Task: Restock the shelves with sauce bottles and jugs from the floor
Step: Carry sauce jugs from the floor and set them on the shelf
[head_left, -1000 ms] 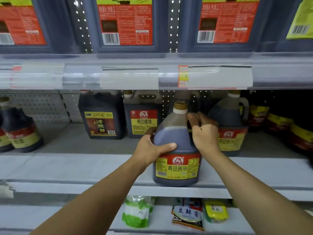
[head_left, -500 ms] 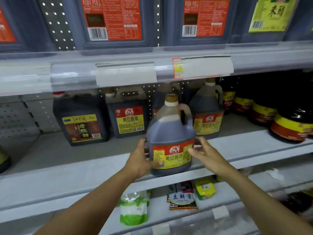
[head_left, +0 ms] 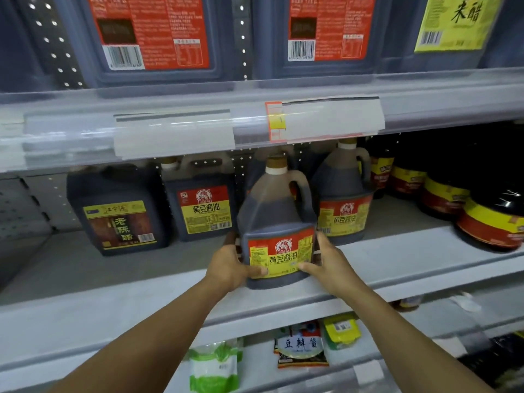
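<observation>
A dark soy sauce jug (head_left: 276,214) with a red and yellow label and a brown cap stands upright near the front edge of the middle shelf (head_left: 397,259). My left hand (head_left: 231,265) grips its lower left side, thumb across the label. My right hand (head_left: 326,260) grips its lower right side, thumb on the label's corner. Behind it stand two matching jugs, one to the left (head_left: 202,205) and one to the right (head_left: 344,199).
A square dark vinegar jug (head_left: 119,214) stands at the left of the middle shelf. Round dark bottles (head_left: 493,211) fill its right end. Large jugs (head_left: 150,38) line the upper shelf above a price rail (head_left: 249,123). Sauce pouches (head_left: 302,348) lie on the lower shelf.
My right hand left the jug's handle and dropped to its lower right side. My left hand slid down to the label. The view swung left and tilted.
</observation>
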